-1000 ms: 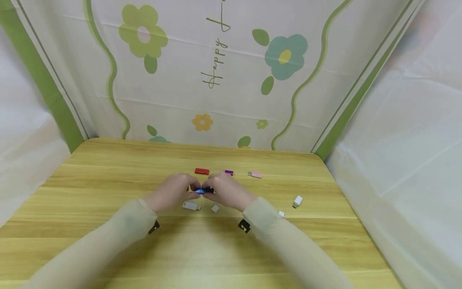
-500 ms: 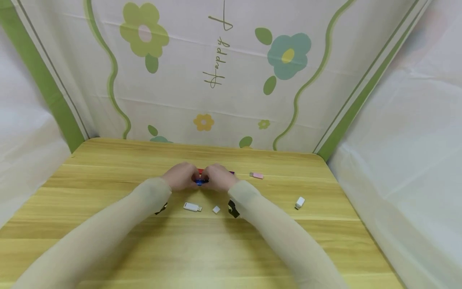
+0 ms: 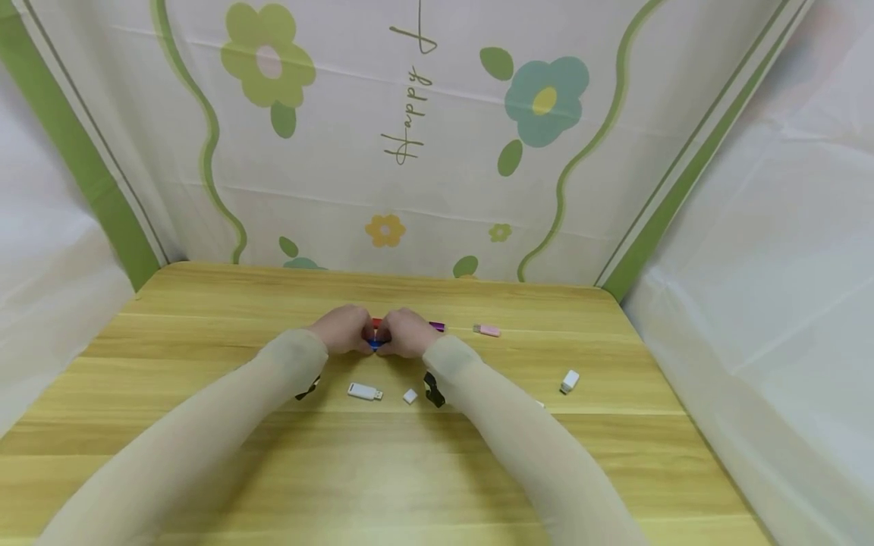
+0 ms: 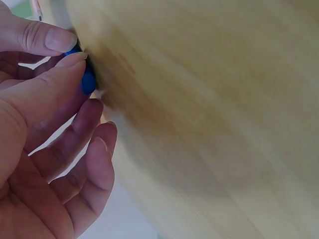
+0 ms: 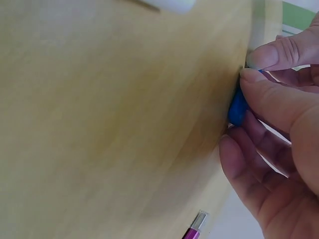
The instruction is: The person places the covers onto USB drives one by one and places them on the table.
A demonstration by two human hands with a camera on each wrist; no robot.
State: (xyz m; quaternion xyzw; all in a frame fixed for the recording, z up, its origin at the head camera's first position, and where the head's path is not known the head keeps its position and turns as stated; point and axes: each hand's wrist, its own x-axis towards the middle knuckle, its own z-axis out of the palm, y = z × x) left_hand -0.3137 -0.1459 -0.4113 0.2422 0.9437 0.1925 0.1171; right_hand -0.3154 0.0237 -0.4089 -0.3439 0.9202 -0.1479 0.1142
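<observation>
Between my two hands, low over the wooden table, is a small blue USB stick (image 3: 375,344). My left hand (image 3: 341,329) pinches one end with thumb and index finger; in the left wrist view its other fingers curl loosely beneath. On the opposite end, my right hand (image 3: 407,334) grips with thumb and fingertips, and the blue body (image 5: 238,107) shows below that thumb. Fingers cover most of the stick. Just behind them lies a red USB stick (image 3: 376,323), partly hidden. A purple USB stick (image 3: 437,327) peeks out beyond the right hand.
Farther right lies a pink USB stick (image 3: 488,331). Nearer me are a white USB stick (image 3: 362,391) and a small white cap (image 3: 410,396). Another white USB stick (image 3: 570,381) lies at the right. A flowered curtain (image 3: 314,167) stands behind the table (image 3: 382,485).
Both hands have moved away from me with the blue USB stick, towards the red one, and come lower. Over the last half second they shift only slightly left.
</observation>
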